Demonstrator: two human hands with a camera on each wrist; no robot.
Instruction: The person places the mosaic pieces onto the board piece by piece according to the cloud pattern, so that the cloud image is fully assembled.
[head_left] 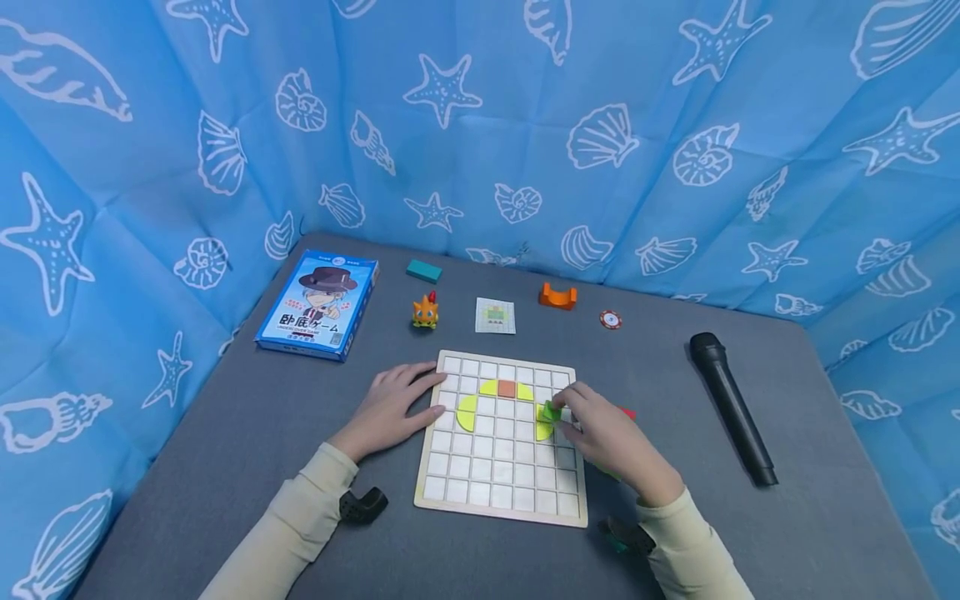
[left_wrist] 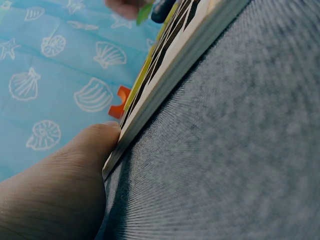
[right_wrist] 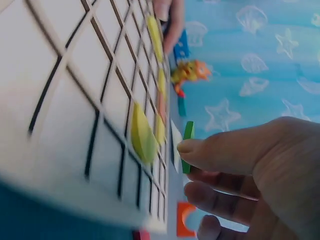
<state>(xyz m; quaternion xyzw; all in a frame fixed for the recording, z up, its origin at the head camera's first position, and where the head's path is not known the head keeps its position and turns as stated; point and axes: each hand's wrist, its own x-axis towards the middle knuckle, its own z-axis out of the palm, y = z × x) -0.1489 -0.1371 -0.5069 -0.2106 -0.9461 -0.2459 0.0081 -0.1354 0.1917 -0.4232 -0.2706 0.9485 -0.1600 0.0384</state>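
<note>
A square wooden board (head_left: 491, 496) with a grid of white cells lies on the table. Several yellow curved pieces (head_left: 466, 413) and one orange-brown square piece (head_left: 507, 389) sit on its cells. My left hand (head_left: 393, 408) rests at the board's left edge, fingers extended, its thumb against the side in the left wrist view. Over the board's right part, my right hand (head_left: 611, 437) pinches a small green tile (right_wrist: 188, 147) between thumb and fingers. The tile is held above the cells, close to a yellow piece (right_wrist: 143, 135) in the right wrist view.
Behind the board are a pattern card (head_left: 496, 316), an orange toy figure (head_left: 424, 312), a teal block (head_left: 424, 270), an orange arch block (head_left: 558, 296) and a poker chip (head_left: 611, 319). A blue game box (head_left: 318, 304) lies left, a black microphone (head_left: 731, 408) right. A red piece (head_left: 628, 413) shows behind my right hand.
</note>
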